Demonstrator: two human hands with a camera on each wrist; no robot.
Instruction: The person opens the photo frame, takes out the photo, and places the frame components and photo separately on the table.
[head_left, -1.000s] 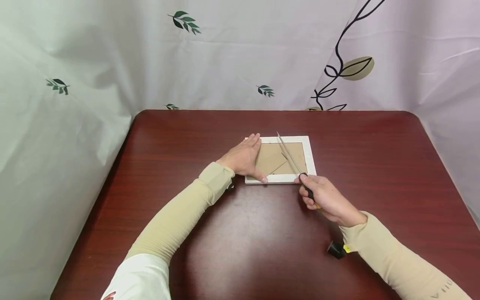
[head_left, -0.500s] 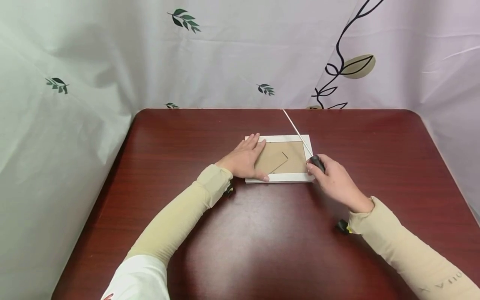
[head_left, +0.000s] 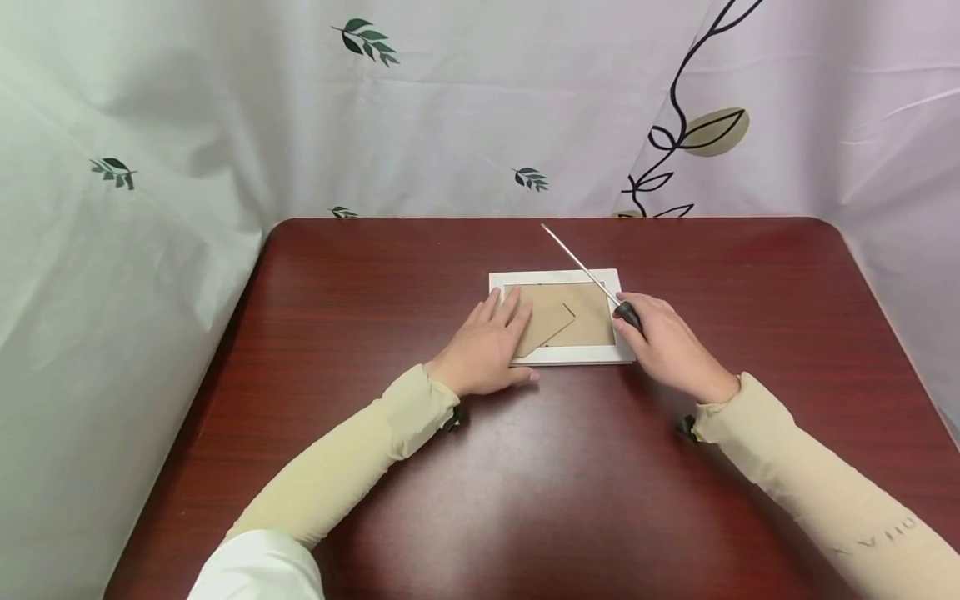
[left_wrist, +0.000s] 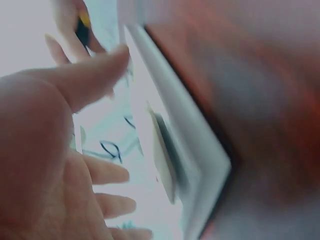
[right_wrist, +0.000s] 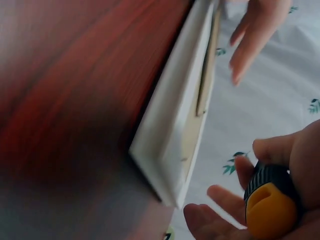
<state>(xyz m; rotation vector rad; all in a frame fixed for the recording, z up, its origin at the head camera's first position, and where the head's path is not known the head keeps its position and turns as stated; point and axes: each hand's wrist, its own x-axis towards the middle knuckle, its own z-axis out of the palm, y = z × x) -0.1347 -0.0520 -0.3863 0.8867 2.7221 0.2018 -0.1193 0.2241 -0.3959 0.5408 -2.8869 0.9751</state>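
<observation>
A white picture frame (head_left: 573, 357) lies back side up on the table, its brown backing board (head_left: 592, 329) and flat stand leg (head_left: 546, 323) showing. My left hand (head_left: 480, 354) spreads over the frame's left side with straight fingers; in the left wrist view its thumb (left_wrist: 97, 72) stands out apart from the others. At the frame's right edge my right hand (head_left: 673, 343) grips a screwdriver (head_left: 579, 263) by its black handle, the long metal shaft slanting up and left above the frame. The handle's yellow end (right_wrist: 270, 212) shows in the right wrist view.
The dark red wooden table (head_left: 375, 275) has rounded far corners. A white curtain (head_left: 450, 108) with leaf prints hangs right behind its far edge and along the sides. Small black devices (head_left: 687, 428) sit under both wrists.
My right hand has raised the screwdriver off the frame and moved to its right edge. My left hand has slid toward me, its thumb coming off the frame's near border.
</observation>
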